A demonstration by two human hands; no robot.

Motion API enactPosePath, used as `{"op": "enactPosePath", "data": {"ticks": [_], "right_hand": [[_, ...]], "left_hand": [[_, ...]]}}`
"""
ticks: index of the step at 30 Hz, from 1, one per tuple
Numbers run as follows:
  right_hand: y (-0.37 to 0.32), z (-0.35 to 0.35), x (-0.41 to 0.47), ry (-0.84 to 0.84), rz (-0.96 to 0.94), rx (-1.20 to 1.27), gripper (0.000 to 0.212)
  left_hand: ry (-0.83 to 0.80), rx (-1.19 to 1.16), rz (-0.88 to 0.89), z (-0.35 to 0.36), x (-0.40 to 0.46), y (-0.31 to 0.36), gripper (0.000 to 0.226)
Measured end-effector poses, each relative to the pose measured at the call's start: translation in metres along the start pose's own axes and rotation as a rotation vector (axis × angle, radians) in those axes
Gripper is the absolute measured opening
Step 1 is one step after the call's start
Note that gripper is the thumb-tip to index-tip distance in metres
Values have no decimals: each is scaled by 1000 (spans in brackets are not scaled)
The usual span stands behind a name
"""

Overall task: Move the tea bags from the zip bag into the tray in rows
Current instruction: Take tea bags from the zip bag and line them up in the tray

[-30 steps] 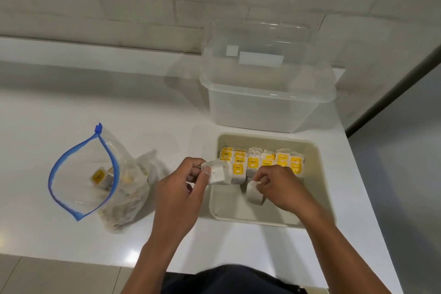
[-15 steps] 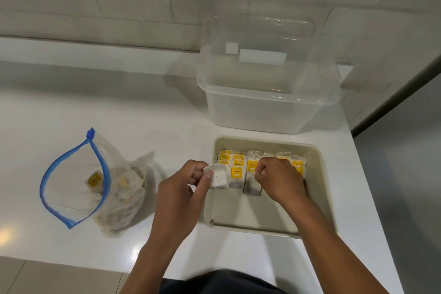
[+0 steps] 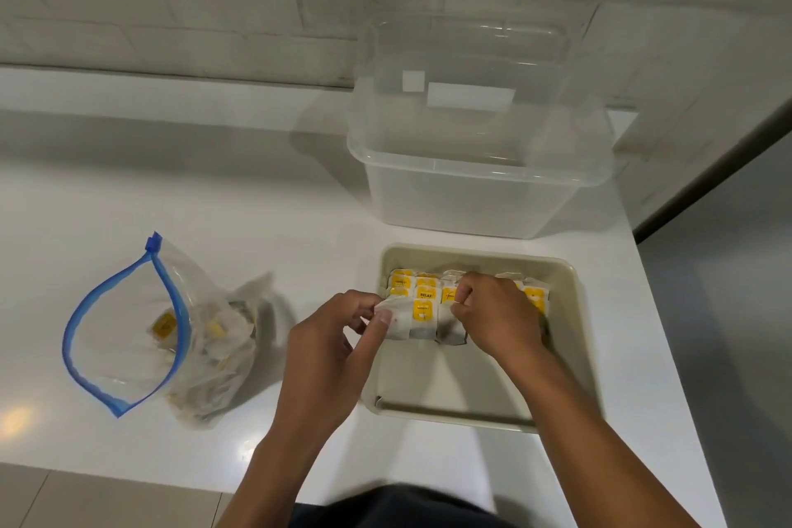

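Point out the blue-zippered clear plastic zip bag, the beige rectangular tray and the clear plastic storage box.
Blue-zippered clear plastic zip bag [image 3: 171, 304]: head view, on its blue zipper rim.
Beige rectangular tray [image 3: 576, 339]: head view, on its right wall.
Clear plastic storage box [image 3: 471, 201]: head view, on its front wall.

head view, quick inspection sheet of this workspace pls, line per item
surface: glossy white countertop, bare in front of the tray.
job's things: clear zip bag with blue seal lies open at left, tea bags inside; beige rectangular tray holds yellow-tagged tea bags rowed at its far end.
clutter: clear plastic storage box behind the tray.
grippers: left hand pinches a tea bag; right hand grips another in the tray.
cables: nothing seen.
surroundings: white brick wall.
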State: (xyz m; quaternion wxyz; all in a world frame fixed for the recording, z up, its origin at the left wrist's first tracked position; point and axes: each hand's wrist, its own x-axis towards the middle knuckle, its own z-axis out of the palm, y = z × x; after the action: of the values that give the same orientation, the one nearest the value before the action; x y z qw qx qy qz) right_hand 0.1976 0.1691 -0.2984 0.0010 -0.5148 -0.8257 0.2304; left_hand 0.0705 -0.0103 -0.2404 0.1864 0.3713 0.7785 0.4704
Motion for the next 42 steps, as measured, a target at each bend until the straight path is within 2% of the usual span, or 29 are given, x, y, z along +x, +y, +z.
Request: {"op": "enactPosePath", "data": {"ticks": [4,7,9,11,12,14,16,18,20,23,26,30,36,42], "right_hand": [[-1,-13,-9,78,25,40,14],[2,-30,-21,121,-31,353,10],[3,-47,-35,-28,-111,588,26],[3,-60,-48,-228,-211,663,31],[4,-62,-53,-292,-248,666,28],[7,-61,-57,-283,-270,683,14],[15,-56,-56,-204,-230,655,1],[24,-50,-52,-146,-171,542,6],[33,-44,-47,-125,-99,333,8],[42,-33,-43,-179,-27,122,11],[43,-26,-41,-229,10,120,12],[41,-18,-36,-140,69,136,14],[39,-13,-23,-84,95,50,12],[35,-11,-17,-58,135,16,9]], "left_hand": [[-24,77,58,2,4,-5,7],[-80,144,120,9,9,-2,9],[-136,175,155,18,14,0,6],[-186,201,173,29,19,3,3],[-210,202,168,34,20,6,2],[-252,177,144,42,22,9,3],[-266,117,101,47,23,10,7],[-228,120,99,47,23,7,14],[-131,263,155,42,24,0,18],[-13,324,140,32,26,-10,26],[-9,315,42,25,23,-20,42],[-46,343,-24,22,16,-30,59],[-103,338,-59,24,15,-33,49],[-103,323,-62,23,14,-33,47]]}}
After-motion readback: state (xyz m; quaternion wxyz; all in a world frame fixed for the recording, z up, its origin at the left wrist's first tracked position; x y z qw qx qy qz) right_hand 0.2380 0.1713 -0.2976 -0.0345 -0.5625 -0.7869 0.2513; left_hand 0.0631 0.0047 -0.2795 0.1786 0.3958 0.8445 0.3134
